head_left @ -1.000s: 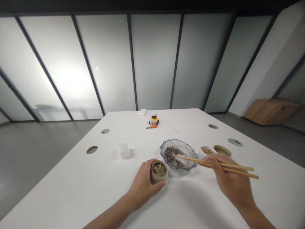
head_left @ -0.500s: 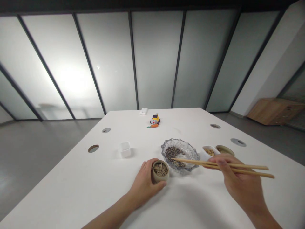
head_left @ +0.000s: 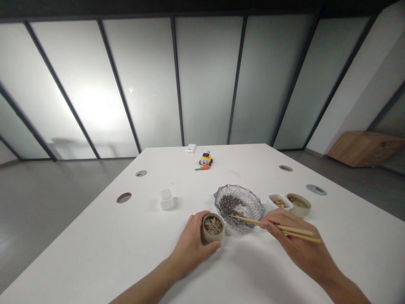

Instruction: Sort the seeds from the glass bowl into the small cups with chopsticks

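Note:
My left hand (head_left: 193,242) curls around a small beige cup (head_left: 215,237), which stands upright on the white table and is filled with striped sunflower seeds (head_left: 213,225). A pair of wooden chopsticks (head_left: 249,220) is gripped in my right hand (head_left: 297,242). Their tips reach over the near part of a clear glass bowl (head_left: 255,202) with a scalloped rim. Dark seeds (head_left: 230,203) lie in the bowl's left and near part. Whether the tips pinch a seed is too small to tell.
Right of the glass bowl stand a white dish (head_left: 286,205) of light brown pieces and a beige bowl (head_left: 302,207). A clear plastic box (head_left: 165,199) sits on the left. Farther back are a toy carrot (head_left: 204,168), a yellow toy car (head_left: 206,159) and a white device (head_left: 190,148).
My right hand has moved left and toward me with the chopsticks, uncovering the beige bowl at the right. The tips sit slightly lower in the glass bowl. My left hand has stayed still.

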A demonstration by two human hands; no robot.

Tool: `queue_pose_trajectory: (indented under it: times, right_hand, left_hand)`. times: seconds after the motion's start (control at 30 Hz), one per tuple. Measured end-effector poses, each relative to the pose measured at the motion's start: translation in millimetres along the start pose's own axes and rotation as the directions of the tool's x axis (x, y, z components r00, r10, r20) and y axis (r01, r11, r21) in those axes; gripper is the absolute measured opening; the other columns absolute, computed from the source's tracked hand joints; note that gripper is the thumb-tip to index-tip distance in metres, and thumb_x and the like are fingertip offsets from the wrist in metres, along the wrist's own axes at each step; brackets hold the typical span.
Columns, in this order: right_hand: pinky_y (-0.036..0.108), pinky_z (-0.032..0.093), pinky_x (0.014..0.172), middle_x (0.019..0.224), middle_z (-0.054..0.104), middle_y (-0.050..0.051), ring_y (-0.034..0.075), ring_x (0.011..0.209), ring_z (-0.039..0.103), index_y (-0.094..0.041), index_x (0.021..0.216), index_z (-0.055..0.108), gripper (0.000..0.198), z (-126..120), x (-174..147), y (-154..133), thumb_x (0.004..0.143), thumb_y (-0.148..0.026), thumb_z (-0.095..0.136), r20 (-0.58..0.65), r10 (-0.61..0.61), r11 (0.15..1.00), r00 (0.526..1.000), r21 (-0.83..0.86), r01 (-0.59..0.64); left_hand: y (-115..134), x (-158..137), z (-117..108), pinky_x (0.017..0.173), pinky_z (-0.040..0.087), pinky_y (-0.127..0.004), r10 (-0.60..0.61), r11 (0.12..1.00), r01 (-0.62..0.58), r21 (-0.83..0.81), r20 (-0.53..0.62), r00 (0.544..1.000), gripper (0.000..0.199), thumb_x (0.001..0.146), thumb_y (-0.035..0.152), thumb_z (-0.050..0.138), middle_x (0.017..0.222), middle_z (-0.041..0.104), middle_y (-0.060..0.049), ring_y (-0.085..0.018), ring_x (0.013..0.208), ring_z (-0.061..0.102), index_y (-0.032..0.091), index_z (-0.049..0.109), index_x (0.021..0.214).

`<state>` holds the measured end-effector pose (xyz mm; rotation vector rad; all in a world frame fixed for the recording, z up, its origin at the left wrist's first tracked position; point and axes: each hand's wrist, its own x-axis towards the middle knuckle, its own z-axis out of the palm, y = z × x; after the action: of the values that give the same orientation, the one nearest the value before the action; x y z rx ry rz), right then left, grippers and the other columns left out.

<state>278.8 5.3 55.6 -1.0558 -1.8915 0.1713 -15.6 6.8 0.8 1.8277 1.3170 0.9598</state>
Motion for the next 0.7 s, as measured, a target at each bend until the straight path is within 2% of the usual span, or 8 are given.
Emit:
queue_pose_trajectory:
  times: [0.43, 0.57, 0.7]
  right_hand:
    - [0.032, 0.065, 0.072, 0.082, 0.08, 0.001, 0.021, 0.076, 0.079, -0.031, 0.085, 0.078, 0.024, -3, -1, 10, 0.102, -0.043, 0.067, -0.098, -0.048, 0.995, 0.994, -0.09, 0.039]
    - [0.032, 0.064, 0.067, 0.08, 0.079, 0.003, 0.021, 0.072, 0.077, -0.029, 0.082, 0.078, 0.03, 0, -1, 6, 0.101, -0.05, 0.069, -0.051, -0.016, 1.0, 0.999, -0.017, 0.015]
    - [0.03, 0.064, 0.066, 0.081, 0.078, 0.004, 0.02, 0.071, 0.075, -0.027, 0.082, 0.078, 0.029, 1, 0, -2, 0.101, -0.047, 0.069, 0.012, -0.013, 0.999, 1.0, 0.04, 0.013]
  left_hand:
    - [-1, 0, 0, 0.115, 0.047, -0.048, 0.001, 1.0, -0.001, 0.001, 0.005, 1.0, 0.068, 0.072, 0.015, 0.08, 0.135, 0.067, -0.009, -0.032, 0.128, 0.061, 0.025, 0.06, 0.137]
    - [0, 1, 0, 0.115, 0.047, -0.049, 0.006, 1.0, -0.006, 0.008, 0.004, 1.0, 0.068, 0.073, 0.017, 0.08, 0.136, 0.067, -0.01, -0.033, 0.128, 0.061, 0.026, 0.059, 0.137]
    - [1, 1, 0, 0.116, 0.047, -0.05, 0.001, 1.0, -0.001, 0.006, 0.011, 1.0, 0.068, 0.072, 0.017, 0.08, 0.136, 0.067, -0.01, -0.033, 0.129, 0.061, 0.025, 0.059, 0.137]
